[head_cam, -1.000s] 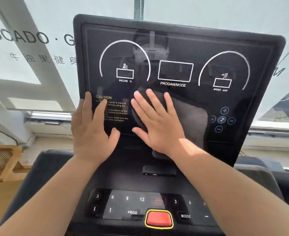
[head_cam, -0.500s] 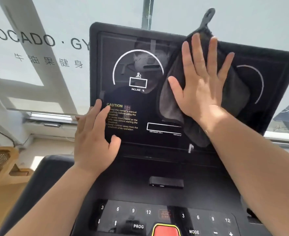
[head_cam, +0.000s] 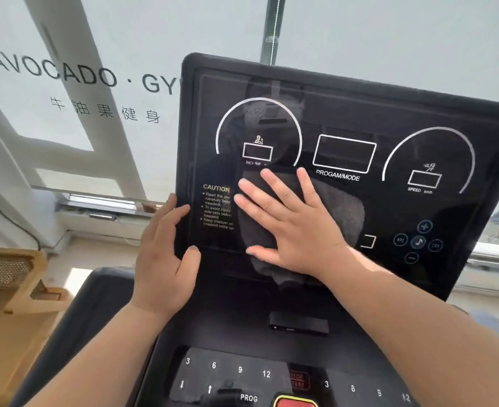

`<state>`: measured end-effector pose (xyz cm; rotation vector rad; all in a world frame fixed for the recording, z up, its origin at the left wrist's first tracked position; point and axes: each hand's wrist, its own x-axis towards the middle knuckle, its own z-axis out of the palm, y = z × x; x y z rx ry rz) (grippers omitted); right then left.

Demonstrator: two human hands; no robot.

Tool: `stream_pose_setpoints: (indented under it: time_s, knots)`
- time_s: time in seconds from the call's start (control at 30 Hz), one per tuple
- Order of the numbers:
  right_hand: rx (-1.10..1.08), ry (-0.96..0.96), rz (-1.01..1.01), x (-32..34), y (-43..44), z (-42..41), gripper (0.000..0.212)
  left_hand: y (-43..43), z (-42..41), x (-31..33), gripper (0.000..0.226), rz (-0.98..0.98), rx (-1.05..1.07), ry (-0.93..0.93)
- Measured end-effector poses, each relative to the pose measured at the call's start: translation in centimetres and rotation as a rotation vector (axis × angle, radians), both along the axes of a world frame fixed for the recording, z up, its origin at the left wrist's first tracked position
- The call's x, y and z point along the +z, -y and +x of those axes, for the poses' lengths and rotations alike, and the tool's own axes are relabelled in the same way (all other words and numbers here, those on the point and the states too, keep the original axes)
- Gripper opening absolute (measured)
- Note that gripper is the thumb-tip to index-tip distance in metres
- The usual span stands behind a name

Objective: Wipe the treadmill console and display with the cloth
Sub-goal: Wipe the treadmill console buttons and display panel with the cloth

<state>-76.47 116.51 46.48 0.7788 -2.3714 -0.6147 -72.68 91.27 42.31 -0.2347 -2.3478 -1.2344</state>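
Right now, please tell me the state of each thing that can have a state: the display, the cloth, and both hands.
Display: dark, no readouts lit.
Cloth: pressed flat against the display's lower middle, bunched at its bottom.
Right hand: open, fingers spread, flat on the cloth.
Left hand: open, resting on the display's left edge.
Red button: mostly cut off, state unclear.

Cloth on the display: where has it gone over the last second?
The right hand swept the cloth from lower centre up to the display's top right, then back down to lower centre. Left hand stayed bracing the left edge.
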Motion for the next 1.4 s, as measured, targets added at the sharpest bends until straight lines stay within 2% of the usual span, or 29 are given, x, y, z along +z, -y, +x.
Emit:
stream_pose_setpoints:
  time_s: [0.13,0.23,0.37,0.47,0.6,0.8,0.93,1.13,1.3,1.4]
  knots:
    - [-0.159,-0.064,-0.127,3.5,-4.3,-0.6,0.097,0.6,-0.2,0.1,0.057,0.079,-0.051,0.026]
    - [-0.270,-0.061,-0.298,7.6,-2.9,-2.6,0.098,1.3,0.5,-0.1,0.058,0.100,-0.099,0.071]
    - [-0.360,-0.095,-0.405,9.8,3.4,-5.1,0.096,2.7,2.1,-1.5,0.059,-0.075,-0.073,0.094]
    - [-0.318,-0.072,-0.370,7.5,8.3,-4.9,0.094,4.1,3.8,-2.9,0.052,-0.115,-0.021,0.138]
    - [-0.181,0.066,-0.297,0.4,12.8,-1.7,0.089,6.3,5.6,-4.4,0.050,-0.139,0.042,0.230]
    - [-0.154,0.192,-0.162,-6.5,14.0,2.6,0.084,7.9,7.0,-4.8,0.056,-0.175,0.005,0.342]
    - [-0.107,0.250,-0.173,-7.8,13.8,4.6,0.081,7.0,6.8,-4.4,0.053,-0.053,-0.049,0.412]
    - [-0.098,0.218,-0.380,-7.4,11.9,6.4,0.066,4.0,4.3,-3.5,0.052,0.154,-0.010,0.511]
    - [0.029,0.098,-0.523,-5.0,10.6,4.8,0.041,3.0,2.4,-3.5,0.020,0.130,0.106,0.526]
    - [-0.051,0.002,-0.470,-3.6,11.5,4.1,0.031,3.5,2.0,-3.6,0.017,0.087,0.112,0.531]
